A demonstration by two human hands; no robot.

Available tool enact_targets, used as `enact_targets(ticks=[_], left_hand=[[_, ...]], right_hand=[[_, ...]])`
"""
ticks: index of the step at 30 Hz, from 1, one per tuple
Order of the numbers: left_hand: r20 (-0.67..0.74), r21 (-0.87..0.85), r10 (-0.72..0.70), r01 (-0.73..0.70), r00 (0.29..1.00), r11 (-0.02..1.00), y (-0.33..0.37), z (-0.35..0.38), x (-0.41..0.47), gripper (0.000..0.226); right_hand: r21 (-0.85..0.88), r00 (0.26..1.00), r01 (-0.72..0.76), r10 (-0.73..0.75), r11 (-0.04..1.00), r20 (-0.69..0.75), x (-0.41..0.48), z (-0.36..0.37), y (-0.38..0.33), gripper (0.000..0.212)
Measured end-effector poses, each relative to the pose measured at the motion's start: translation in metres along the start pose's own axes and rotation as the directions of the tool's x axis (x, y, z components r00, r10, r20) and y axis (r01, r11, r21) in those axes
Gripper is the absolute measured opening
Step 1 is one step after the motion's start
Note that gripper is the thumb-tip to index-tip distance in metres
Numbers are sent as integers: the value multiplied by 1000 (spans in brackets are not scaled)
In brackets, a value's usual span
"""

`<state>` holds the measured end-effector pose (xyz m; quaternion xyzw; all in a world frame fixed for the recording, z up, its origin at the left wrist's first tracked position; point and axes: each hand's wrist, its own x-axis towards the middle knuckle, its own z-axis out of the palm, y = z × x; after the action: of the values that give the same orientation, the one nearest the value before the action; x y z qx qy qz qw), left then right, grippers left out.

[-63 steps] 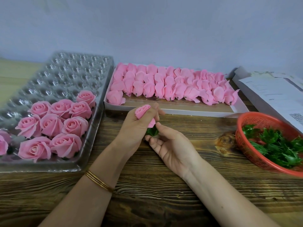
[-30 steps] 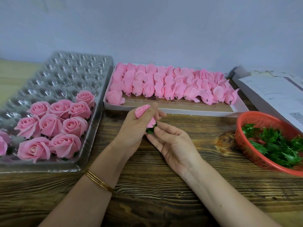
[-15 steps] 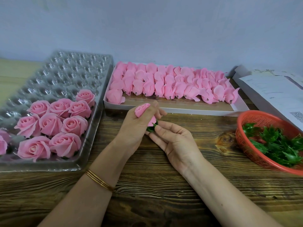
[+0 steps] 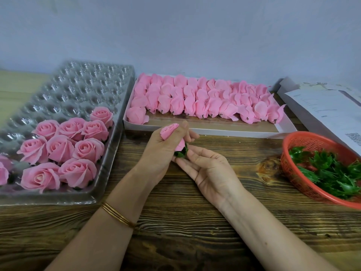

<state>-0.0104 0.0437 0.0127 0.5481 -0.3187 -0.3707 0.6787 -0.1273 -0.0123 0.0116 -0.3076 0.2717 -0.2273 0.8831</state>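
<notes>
The left hand (image 4: 162, 153) holds a pink rosebud (image 4: 169, 132) just above the wooden table (image 4: 175, 222), in front of the near edge of the white box (image 4: 214, 132). The fingers are curled round the bud's middle and the thumb lies across its front, so only its two ends show. The bud's long axis runs on a slant. The rolled tip sticks out above the thumb and points up and to the left, towards the back of the table. The base points down and to the right, towards the other hand.

A small green leaf cap (image 4: 181, 152) sits against that base. The right hand (image 4: 209, 169) lies palm up just beside the left one, with its fingers loosely bent. Its thumb tip and the first fingertips meet on the leaf cap and pinch it against the base of the bud. The other fingers rest under it, half open.

To the left, a clear plastic tray (image 4: 78, 90) holds a cluster of finished roses (image 4: 64, 145) in its near cups. The white box behind the hands is packed with rows of pink buds (image 4: 195, 100) lying on their sides. At the right edge a red basket (image 4: 304, 145) holds loose green leaves (image 4: 328, 173), and sheets of paper (image 4: 322, 106) lie behind it. Thin gold bangles (image 4: 117, 214) circle the left wrist.
</notes>
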Motion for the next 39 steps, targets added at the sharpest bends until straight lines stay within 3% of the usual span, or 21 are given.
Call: enact_targets(ticks=[7, 18, 24, 35, 39], left_hand=[[15, -10, 10, -10, 1000, 1000, -1, 1, 1, 34], [-2, -83, 21, -21, 1000, 996, -2, 5, 1, 35], [-10, -146, -8, 6, 1000, 989, 0, 7, 1, 35], [-59, -5, 21, -21, 998, 1000, 0, 4, 0, 35], [-45, 50, 78, -76, 996, 996, -1, 7, 0, 35]], right_hand=[[-3, 1000, 4, -4, 1000, -21, 1, -1, 0, 24], [6, 993, 45, -44, 999, -114, 1, 0, 0, 40], [-5, 987, 99, -99, 995, -125, 2, 0, 2, 32], [-17, 998, 59, -60, 998, -31, 1, 0, -2, 31], [-43, 993, 96, -98, 995, -65, 1, 1, 1, 32]])
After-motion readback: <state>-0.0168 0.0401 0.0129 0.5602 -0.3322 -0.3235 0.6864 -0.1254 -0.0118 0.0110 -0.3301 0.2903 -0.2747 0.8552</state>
